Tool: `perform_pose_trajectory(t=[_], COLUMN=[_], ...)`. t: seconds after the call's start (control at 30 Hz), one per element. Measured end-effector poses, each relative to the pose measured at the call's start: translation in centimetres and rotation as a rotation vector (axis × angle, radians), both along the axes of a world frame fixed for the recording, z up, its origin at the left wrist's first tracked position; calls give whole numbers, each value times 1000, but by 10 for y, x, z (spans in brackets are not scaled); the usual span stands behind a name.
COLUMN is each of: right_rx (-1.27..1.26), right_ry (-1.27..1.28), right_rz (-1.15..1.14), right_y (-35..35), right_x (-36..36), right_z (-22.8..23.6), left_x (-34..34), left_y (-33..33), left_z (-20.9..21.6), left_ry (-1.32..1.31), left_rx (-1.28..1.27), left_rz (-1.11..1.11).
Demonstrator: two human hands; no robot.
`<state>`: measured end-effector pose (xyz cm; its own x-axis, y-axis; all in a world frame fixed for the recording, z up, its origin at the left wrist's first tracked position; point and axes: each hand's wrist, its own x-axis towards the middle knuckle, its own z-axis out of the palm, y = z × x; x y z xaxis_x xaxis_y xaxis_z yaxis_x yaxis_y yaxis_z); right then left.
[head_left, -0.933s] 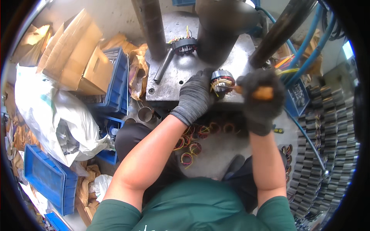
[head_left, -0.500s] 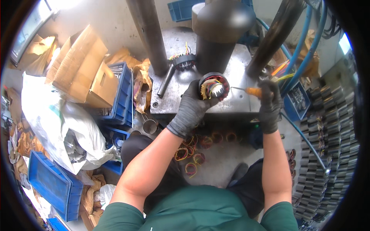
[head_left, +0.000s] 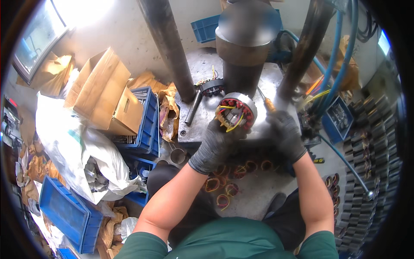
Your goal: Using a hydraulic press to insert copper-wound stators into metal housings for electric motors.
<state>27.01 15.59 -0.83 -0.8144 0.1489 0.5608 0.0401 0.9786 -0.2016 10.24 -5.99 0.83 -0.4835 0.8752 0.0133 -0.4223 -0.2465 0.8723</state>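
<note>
My left hand, in a dark grey glove, is closed around a motor stator. The stator is a ring with a pale metal outer wall, red coils inside and yellow, red and white wires; its open side faces me. My right hand, also gloved, is low over the right part of the metal press bed. Its fingers are at the end of a thin metal tool with an orange handle, whose shaft points away to the far left. Part of the handle is hidden by the glove.
A second stator and a metal rod lie on the bed's left side, near thick steel columns. Several wire coils lie below. Blue crates and cardboard stand left; stacked metal cores fill the right.
My right hand has moved left and down over the bed, and the tool now points away from me. The stator in my left hand has tilted and shifted slightly nearer. The view has also shifted.
</note>
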Motion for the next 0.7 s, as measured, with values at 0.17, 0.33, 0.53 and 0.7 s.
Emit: perform_pose_trajectory(t=[0.17,0.33,0.53,0.7], right_rx=[-201,-296,-695,-639], right_ry=[-151,-305,-379,-260], right_rz=[36,140,13,49], right_y=[-37,-38,-31,-28], right_x=[5,16,41,44], right_z=[4,10,28,32], left_x=[-10,3,9,-2], left_y=[2,4,8,11], left_z=[-5,3,5,-4], left_ry=[1392,747,323,1112], left_rx=[47,-82,50,94], left_rz=[340,197,187,371])
